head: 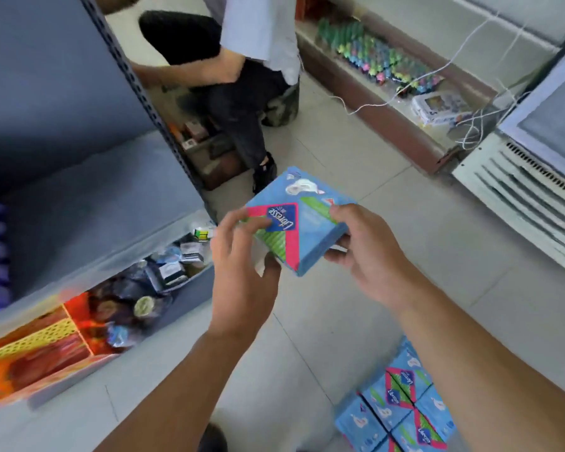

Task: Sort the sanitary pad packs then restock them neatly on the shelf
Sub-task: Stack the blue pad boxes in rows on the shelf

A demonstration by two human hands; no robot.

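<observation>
Both hands hold one blue sanitary pad pack [302, 220] above the tiled floor [356, 308], in front of the grey shelf [88, 220]. The left hand [242, 256] closes its grip on the pack's near left corner, fingers curled over the printed top and thumb beneath. The right hand [369, 256] grips the right edge, fingertips on top near the green stripe and thumb under the side. The pack is tilted, its pink-bordered logo facing up and turned partly sideways.

On the floor near the lower right, a cluster of matching blue packs [402, 409] lies flat, set side by side and touching. The shelf's lower tier holds mixed small goods [163, 272] and an orange box with a yellow divider [43, 340] at its near end. Beyond the shelf's far end another person [238, 76] crouches. A white vented appliance [529, 203] stands at the right, with white cables [470, 122] trailing beside it.
</observation>
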